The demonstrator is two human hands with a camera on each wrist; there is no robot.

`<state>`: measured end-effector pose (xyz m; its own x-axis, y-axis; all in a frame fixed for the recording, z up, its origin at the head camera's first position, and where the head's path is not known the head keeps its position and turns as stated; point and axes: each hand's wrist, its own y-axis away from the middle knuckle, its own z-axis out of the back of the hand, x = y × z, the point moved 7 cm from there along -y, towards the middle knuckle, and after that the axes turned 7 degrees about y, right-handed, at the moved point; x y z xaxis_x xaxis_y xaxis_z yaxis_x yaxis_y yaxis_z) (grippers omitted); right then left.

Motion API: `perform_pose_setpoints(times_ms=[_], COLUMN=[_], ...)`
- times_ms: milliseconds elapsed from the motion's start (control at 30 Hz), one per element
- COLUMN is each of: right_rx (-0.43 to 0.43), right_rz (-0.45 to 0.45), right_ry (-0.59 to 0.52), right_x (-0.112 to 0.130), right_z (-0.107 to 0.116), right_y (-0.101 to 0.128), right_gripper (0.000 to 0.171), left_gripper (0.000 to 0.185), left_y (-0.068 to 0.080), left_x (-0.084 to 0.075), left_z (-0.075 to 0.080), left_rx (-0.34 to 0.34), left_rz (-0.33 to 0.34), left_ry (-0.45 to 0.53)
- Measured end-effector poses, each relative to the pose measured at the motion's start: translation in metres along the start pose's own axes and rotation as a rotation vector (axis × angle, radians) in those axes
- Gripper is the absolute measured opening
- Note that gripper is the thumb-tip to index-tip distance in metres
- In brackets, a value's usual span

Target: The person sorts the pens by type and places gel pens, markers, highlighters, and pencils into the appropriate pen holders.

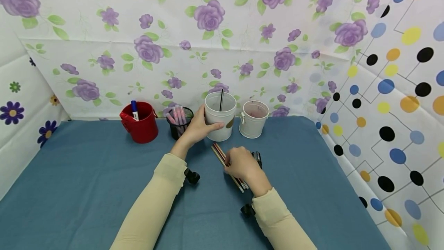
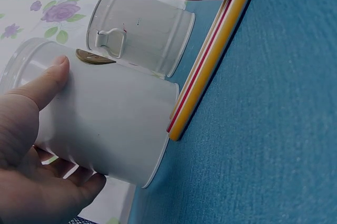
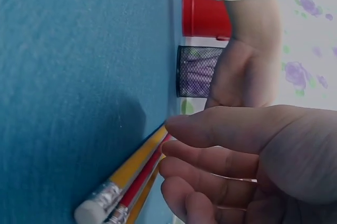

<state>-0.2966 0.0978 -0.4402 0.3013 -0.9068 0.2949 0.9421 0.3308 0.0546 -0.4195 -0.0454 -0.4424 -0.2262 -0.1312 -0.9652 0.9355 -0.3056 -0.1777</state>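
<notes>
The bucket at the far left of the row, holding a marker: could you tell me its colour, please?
The small bucket is red, with a blue-capped marker inside; the head view shows it best.

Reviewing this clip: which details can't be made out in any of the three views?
- Pencil count: the right hand covers the middle of the pencils in the head view; both wrist views cut the bundle off at the frame edge.
- What fills the small white bucket: too small in the head view; the left wrist view shows only its side.
- Right hand's grip: fingers hide the contact.
</notes>
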Motion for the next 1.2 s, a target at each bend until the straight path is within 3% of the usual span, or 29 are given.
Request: perform_pose_setpoints(times_ms=[567,1200], right_rx=[0.011,0.057], right_rz=[-0.046,-0.02], right_ry=[0.054,-0.036], right_x=[0.01,0.001], right_z=[-0.011,0.0], right_y=[0.004,0.002], right_gripper=[0.011,0.021], left_gripper=[0.101,0.102], left_y=[0.003,0.001], left_x=[-0.001,0.0], left_z=[-0.001,0.0], left_rx=[0.003,0.01], left_rz=[0.021,0.014], left_ry=[-0.015,0.003])
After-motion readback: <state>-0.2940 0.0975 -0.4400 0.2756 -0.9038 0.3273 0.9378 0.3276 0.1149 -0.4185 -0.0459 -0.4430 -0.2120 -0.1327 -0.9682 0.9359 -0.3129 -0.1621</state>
